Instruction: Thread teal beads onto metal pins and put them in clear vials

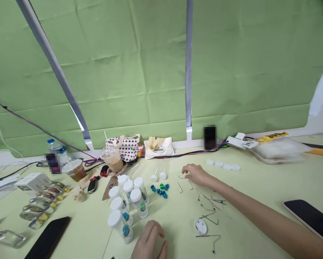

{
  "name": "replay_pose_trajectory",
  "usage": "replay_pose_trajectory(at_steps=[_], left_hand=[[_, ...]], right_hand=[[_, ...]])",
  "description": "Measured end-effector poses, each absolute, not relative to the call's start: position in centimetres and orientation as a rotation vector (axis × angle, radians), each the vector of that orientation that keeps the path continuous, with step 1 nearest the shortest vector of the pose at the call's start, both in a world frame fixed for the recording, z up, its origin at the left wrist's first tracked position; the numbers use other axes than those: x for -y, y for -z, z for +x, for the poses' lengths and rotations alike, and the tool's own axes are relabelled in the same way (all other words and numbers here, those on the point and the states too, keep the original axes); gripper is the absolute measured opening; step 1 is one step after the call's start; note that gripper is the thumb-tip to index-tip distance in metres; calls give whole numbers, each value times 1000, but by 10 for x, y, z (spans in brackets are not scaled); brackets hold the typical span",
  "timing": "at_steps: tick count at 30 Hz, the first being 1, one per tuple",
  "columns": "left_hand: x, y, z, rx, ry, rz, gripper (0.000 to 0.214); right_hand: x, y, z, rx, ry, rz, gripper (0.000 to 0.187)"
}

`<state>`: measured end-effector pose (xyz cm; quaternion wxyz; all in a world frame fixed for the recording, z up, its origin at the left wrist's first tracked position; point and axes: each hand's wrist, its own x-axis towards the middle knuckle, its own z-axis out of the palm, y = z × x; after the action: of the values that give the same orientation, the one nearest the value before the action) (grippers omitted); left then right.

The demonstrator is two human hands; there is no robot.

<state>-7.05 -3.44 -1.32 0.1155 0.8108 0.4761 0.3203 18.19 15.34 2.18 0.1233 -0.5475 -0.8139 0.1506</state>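
At the middle right, my right hand (196,174) reaches over the table, its fingers curved and slightly apart. A small bent metal rod (182,177) lies just beside its fingertips; I see no firm grip on it. More bent metal rods (210,217) are scattered toward the front, near a round white disc (200,227) with holes. My left hand (150,240) is at the bottom edge, fingers curled and thumb apart, with nothing visible in it. Left of it stand several clear tubes with white caps (136,195), some with blue or green pieces inside. Loose blue pieces (161,192) lie behind.
Two white-capped stems (163,175) and a row of white caps (227,166) lie farther back. Phones are at the left (48,238) and right (311,220). An iced drink cup (113,160), glass bottles (44,202) and cables (191,152) line the table's back and left.
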Motion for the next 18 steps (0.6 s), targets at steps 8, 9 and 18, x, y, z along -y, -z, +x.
replay_pose_trajectory(at_steps=[8,9,18], left_hand=[[-51,12,-3,-1716,-848,2553,40],[-65,13,4,-1790,-830,2581,41],[-149,-5,34,-2334,-446,2344,33]], right_hand=[[-112,3,189,2651,-348,-1134,27],[-112,7,185,2652,-329,-1106,22],[-121,28,181,2577,-410,-1074,20]])
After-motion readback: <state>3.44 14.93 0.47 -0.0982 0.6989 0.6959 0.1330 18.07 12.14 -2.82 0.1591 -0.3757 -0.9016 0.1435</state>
